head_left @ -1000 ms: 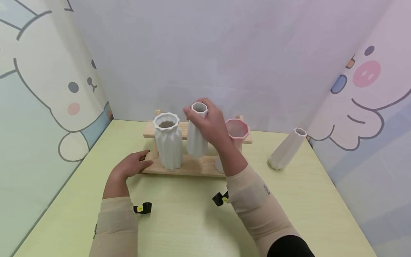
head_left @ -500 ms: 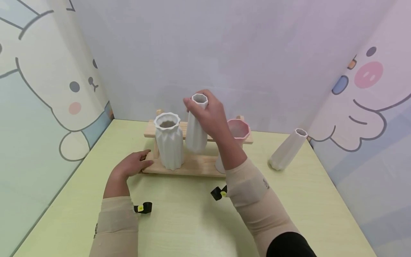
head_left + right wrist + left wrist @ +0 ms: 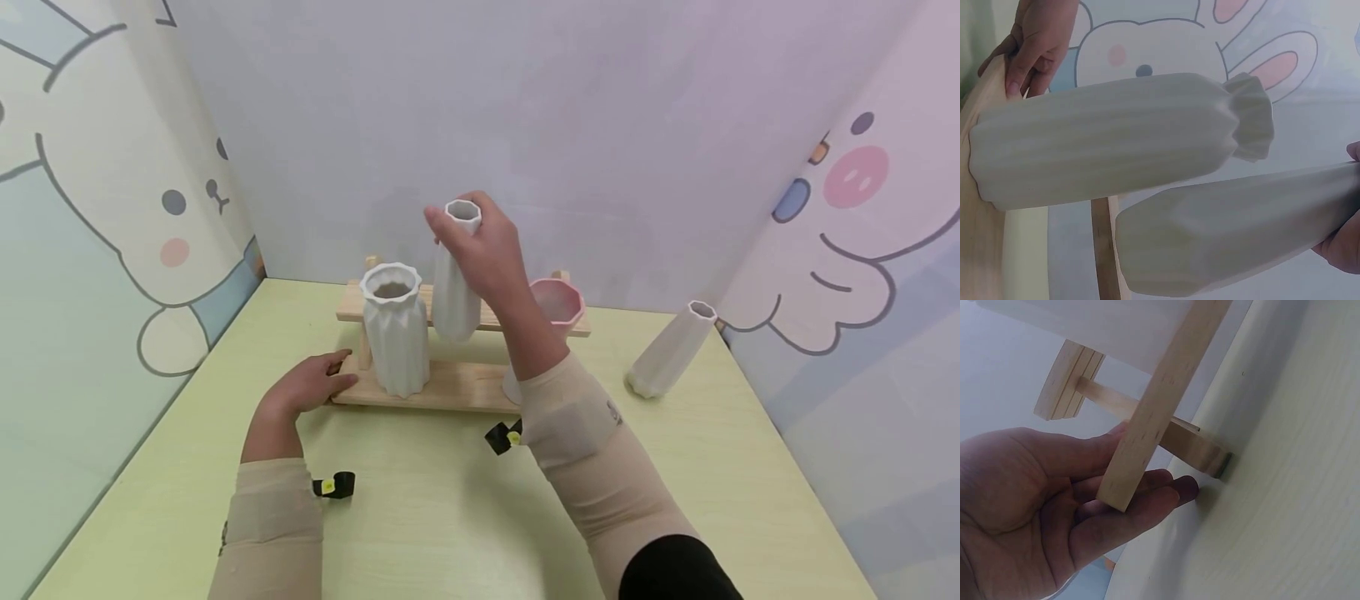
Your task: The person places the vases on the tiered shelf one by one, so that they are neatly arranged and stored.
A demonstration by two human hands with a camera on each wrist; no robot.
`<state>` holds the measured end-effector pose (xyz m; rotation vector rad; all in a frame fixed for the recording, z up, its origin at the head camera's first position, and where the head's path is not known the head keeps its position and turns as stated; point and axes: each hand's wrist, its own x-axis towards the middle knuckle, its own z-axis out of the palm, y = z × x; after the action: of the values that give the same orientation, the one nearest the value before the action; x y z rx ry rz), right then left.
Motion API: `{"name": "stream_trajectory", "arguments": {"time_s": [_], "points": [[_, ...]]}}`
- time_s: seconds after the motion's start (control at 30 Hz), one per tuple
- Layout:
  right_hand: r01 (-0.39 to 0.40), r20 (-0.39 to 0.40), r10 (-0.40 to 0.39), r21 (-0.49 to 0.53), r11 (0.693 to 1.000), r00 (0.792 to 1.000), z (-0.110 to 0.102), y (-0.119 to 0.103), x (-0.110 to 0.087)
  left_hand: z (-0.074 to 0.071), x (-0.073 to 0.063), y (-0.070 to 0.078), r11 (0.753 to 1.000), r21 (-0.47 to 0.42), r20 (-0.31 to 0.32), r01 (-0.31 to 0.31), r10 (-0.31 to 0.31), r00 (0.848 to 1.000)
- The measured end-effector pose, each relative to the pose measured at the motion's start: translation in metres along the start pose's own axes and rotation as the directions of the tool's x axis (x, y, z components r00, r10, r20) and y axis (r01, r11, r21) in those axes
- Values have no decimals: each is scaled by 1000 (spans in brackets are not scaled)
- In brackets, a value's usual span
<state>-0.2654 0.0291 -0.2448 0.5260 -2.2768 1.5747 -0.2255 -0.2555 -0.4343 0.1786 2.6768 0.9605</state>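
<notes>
Fingers of the right hand (image 3: 491, 254) grip a slim white faceted vase (image 3: 456, 302), base seemingly in mid-air; left hand (image 3: 307, 385) pinches the wooden stand (image 3: 468, 386) at its left end.

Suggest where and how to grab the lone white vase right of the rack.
Likely best: the slim upper part of the white vase, just below its mouth, coming from above and the right. It tapers upward to an open top, and the wooden rack stands off to its left.
</notes>
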Motion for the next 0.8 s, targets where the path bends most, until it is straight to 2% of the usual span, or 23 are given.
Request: {"name": "stream_trajectory", "arguments": {"time_s": [0.8], "points": [[-26, -42, 25, -26, 999, 999, 17, 2, 37, 1, 2, -1, 1000, 17, 1, 7, -7, 1000]]}}
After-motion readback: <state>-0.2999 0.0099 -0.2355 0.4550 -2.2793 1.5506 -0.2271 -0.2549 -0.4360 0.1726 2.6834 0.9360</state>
